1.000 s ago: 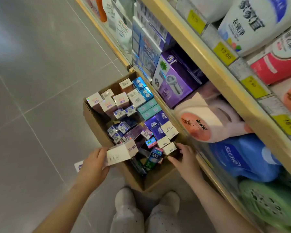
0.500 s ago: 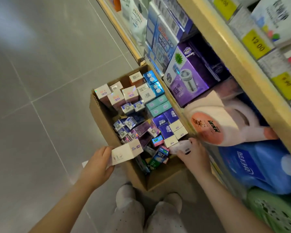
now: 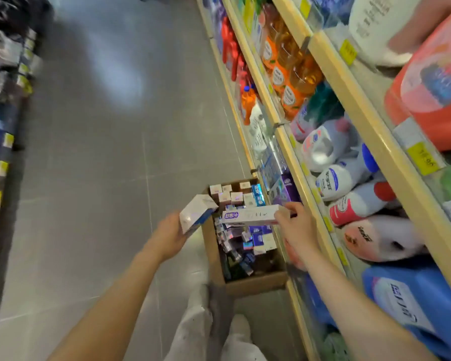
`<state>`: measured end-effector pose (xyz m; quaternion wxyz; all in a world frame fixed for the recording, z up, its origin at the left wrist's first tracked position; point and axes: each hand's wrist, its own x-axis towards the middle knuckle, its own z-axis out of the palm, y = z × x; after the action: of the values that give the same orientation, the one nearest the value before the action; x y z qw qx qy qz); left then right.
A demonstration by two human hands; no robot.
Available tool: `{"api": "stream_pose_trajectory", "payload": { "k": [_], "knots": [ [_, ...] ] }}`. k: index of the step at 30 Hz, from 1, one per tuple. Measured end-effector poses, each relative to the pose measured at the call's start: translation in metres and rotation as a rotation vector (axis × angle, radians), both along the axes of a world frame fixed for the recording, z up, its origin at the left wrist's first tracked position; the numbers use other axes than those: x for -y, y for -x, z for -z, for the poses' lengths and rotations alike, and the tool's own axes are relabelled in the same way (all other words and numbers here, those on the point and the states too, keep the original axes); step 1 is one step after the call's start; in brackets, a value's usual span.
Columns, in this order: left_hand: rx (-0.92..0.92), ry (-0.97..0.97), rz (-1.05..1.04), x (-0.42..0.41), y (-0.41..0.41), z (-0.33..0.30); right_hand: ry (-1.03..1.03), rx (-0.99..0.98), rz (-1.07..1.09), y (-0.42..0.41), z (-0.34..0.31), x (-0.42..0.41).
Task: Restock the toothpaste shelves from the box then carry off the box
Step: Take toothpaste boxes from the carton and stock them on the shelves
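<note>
An open cardboard box (image 3: 255, 284) stands on the floor against the foot of the right-hand shelving, packed with several small toothpaste cartons (image 3: 248, 238). My left hand (image 3: 171, 237) grips a white toothpaste carton (image 3: 197, 212) end-on, just left of the box's rim. My right hand (image 3: 296, 230) holds a long white and purple toothpaste carton (image 3: 253, 215) level above the box, by its right end.
Cream shelving (image 3: 331, 74) runs along the right, stocked with orange bottles (image 3: 292, 74), white and pink detergent jugs (image 3: 349, 178) and a blue jug (image 3: 412, 303). Grey tiled aisle floor (image 3: 102, 165) stretches ahead. Another shelf row (image 3: 3, 126) lines the left. My legs show below.
My right hand has lifted a long carton out of the box. My left hand has risen with its carton. The view has swung up along the aisle.
</note>
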<state>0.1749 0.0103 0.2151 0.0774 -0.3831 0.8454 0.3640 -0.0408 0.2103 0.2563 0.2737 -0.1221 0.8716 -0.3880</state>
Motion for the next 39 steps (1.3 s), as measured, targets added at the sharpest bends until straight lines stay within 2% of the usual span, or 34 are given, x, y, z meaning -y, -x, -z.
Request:
{"api": "stream_pose_trajectory", "payload": {
  "k": [7, 11, 14, 20, 23, 28, 34, 39],
  "knots": [
    [-0.065, 0.243, -0.159, 0.034, -0.096, -0.092, 0.245, -0.086, -0.299, -0.024, -0.116, 0.069],
    [-0.026, 0.369, -0.282, 0.039, -0.158, -0.145, 0.338, -0.019, -0.390, -0.058, -0.159, 0.111],
    [0.025, 0.426, -0.394, 0.037, -0.204, -0.179, 0.358, 0.010, -0.461, -0.093, -0.180, 0.142],
    [0.071, 0.530, -0.454, 0.048, -0.311, -0.213, 0.465, 0.008, -0.621, -0.193, -0.226, 0.203],
    [0.122, 0.512, -0.523, 0.052, -0.361, -0.234, 0.486, -0.006, -0.704, -0.253, -0.244, 0.238],
    [0.091, 0.469, -0.641, 0.075, -0.442, -0.265, 0.525, -0.018, -0.816, -0.358, -0.268, 0.295],
    [0.085, 0.458, -0.807, 0.106, -0.532, -0.292, 0.523, 0.104, -0.971, -0.471, -0.281, 0.353],
    [0.092, 0.480, -0.893, 0.128, -0.582, -0.294, 0.534, 0.230, -1.061, -0.533, -0.284, 0.394]
  ]
}}
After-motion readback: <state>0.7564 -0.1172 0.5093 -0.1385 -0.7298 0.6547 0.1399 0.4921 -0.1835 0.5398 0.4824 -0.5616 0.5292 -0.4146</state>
